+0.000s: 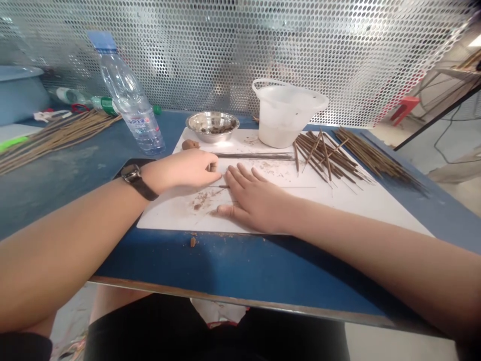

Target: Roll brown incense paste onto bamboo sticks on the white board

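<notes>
My right hand (251,198) lies flat on the white board (180,215), fingers stretched out, over a thin stick (289,187) with brown paste on its left part. My left hand (184,168), with a dark watch (131,174) on the wrist, hovers just left of it. Its fingers are loosely curled, thumb apart from the forefinger, and nothing shows between them. Behind the hands lies a row of thin bare sticks (255,156). A brown paste lump (190,145) sits beyond my left hand. Brown crumbs (199,200) dot the board.
A metal bowl (212,126) and a white plastic bucket (283,115) stand at the back. Brown-coated sticks (326,155) are piled at right, beside another bundle (376,155). A water bottle (131,100) stands left, near long sticks (67,130). A perforated metal screen (225,55) rises behind.
</notes>
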{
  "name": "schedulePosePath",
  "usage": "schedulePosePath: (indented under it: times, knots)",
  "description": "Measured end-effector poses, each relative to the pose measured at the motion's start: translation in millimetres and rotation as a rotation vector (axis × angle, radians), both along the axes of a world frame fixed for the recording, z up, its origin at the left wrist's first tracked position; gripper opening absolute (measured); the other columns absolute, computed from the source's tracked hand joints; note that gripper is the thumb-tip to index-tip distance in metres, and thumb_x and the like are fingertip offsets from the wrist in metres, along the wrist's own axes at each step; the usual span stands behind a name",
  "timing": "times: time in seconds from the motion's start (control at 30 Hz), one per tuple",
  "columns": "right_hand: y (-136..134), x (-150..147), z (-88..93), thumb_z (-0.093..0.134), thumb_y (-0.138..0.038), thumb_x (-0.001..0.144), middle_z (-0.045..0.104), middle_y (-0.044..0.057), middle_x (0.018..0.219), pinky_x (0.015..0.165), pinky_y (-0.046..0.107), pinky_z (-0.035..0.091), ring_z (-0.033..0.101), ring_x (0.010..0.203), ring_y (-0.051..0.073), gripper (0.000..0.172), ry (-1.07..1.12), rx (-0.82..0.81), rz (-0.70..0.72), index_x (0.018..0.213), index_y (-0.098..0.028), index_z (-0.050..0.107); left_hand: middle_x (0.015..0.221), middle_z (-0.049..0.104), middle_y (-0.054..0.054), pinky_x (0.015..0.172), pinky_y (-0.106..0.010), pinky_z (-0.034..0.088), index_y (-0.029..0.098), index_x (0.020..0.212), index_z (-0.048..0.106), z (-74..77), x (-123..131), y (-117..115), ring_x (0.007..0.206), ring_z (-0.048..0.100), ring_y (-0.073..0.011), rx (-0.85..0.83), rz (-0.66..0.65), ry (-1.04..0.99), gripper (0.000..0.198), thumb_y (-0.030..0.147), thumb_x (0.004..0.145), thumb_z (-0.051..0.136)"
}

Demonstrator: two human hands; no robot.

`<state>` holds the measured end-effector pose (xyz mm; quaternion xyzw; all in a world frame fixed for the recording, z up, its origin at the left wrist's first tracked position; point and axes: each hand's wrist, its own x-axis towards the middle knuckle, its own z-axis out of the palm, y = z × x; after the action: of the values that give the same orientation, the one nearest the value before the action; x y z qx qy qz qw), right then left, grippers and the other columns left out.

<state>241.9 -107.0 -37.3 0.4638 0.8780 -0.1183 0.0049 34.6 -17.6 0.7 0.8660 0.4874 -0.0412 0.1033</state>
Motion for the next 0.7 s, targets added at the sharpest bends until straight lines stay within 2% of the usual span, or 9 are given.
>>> schedulePosePath:
  times: [0.13,0.2,0.37,0.43,0.57,0.7]
  knots:
    - [-25.9,1.6,-1.1,0.022,-0.095,0.108,0.014,0.029,0.192,0.147,0.073,0.019,0.008,0.181,0.051,0.126,0.015,0.001,0.009,0.185,0.005,0.028,0.083,0.073,-0.006,0.068,-0.039,0.041,0.026,0.084,0.056,1.9,1.4,-2.2,0.072,0.061,-0.0237,0.004,0.006,0.028,0.029,0.050,0.099,0.061]
    - [-29.8,1.5,-1.8,0.022,-0.094,0.109,0.017,0.029,0.192,0.147,0.072,0.020,0.011,0.182,0.050,0.125,0.023,0.001,0.006,0.185,0.004,0.031,0.084,0.074,-0.006,0.068,-0.038,0.042,0.026,0.085,0.056,1.3,1.0,-1.6,0.072,0.061,-0.0233,0.015,-0.004,0.037,0.029,0.050,0.100,0.060]
    - [3.2,4.2,0.0,0.018,-0.090,0.112,0.013,0.031,0.192,0.145,0.076,0.014,0.004,0.181,0.052,0.120,-0.016,0.022,-0.032,0.186,0.005,0.025,0.080,0.073,-0.006,0.066,-0.040,0.041,0.026,0.084,0.056,-3.7,-1.1,2.4,0.068,0.061,-0.0241,0.013,0.002,0.024,0.032,0.054,0.100,0.059]
    - [8.2,6.0,3.3,0.020,-0.089,0.113,0.013,0.030,0.193,0.145,0.076,0.013,0.001,0.181,0.052,0.119,-0.038,0.021,-0.035,0.186,0.004,0.024,0.080,0.073,-0.006,0.066,-0.040,0.041,0.027,0.084,0.056,-4.6,-0.8,2.6,0.068,0.062,-0.0247,0.010,0.006,0.019,0.032,0.054,0.098,0.060]
    - [-19.7,5.5,11.4,0.025,-0.088,0.112,0.012,0.028,0.192,0.147,0.073,0.011,0.002,0.181,0.049,0.118,-0.096,-0.013,-0.040,0.186,0.005,0.023,0.082,0.074,-0.007,0.067,-0.040,0.041,0.026,0.084,0.058,-3.1,0.7,0.6,0.071,0.063,-0.0251,0.022,-0.002,0.028,0.029,0.051,0.098,0.059]
    - [-47.6,0.3,15.1,0.026,-0.093,0.108,0.010,0.028,0.192,0.147,0.070,0.018,0.008,0.181,0.048,0.124,-0.090,-0.079,-0.081,0.186,0.004,0.025,0.084,0.075,-0.007,0.068,-0.040,0.042,0.026,0.087,0.058,-0.8,1.9,-1.7,0.073,0.063,-0.0249,0.025,-0.001,0.058,0.029,0.051,0.101,0.057]
